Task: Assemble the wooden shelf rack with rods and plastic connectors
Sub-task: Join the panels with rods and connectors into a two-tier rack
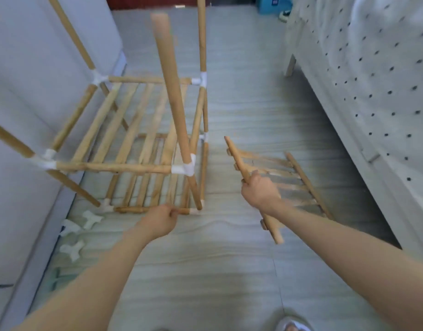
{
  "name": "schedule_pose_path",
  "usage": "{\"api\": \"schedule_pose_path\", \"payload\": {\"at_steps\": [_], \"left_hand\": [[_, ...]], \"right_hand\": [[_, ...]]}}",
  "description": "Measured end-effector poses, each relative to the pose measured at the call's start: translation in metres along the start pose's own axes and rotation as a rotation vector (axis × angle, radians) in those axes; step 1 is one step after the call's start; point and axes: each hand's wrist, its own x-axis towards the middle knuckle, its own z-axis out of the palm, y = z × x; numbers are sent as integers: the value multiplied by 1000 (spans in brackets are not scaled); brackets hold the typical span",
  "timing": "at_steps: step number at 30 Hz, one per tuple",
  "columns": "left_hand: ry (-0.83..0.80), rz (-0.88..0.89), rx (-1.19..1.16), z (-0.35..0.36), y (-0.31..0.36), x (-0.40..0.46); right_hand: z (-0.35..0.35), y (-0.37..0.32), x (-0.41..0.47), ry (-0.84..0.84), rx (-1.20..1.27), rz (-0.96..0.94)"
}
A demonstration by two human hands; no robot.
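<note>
Rack frame (124, 130) left of centre, two slatted tiers fitted, uprights bare above; left hand (159, 219) pinches near bottom rail; right hand (259, 189) grips loose slatted shelf panel (284, 180); spare connectors (73, 249) near-left floor; upper tier remains.

Place: a home bedroom.
Bed: white dotted bedding (377, 75) over a pale frame (349, 149) along one side.
Floor: grey wood-grain boards (241, 259).
Foot: a slipper (292, 324).
</note>
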Motion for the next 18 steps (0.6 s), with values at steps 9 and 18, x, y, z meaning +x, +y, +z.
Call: {"api": "schedule_pose_path", "payload": {"at_steps": [9, 18], "left_hand": [[413, 200, -538, -121, 84, -82], [427, 299, -751, -121, 128, -86]], "right_hand": [[-137, -23, -80, 278, 534, -45], [-178, -32, -135, 576, 134, -361]]}}
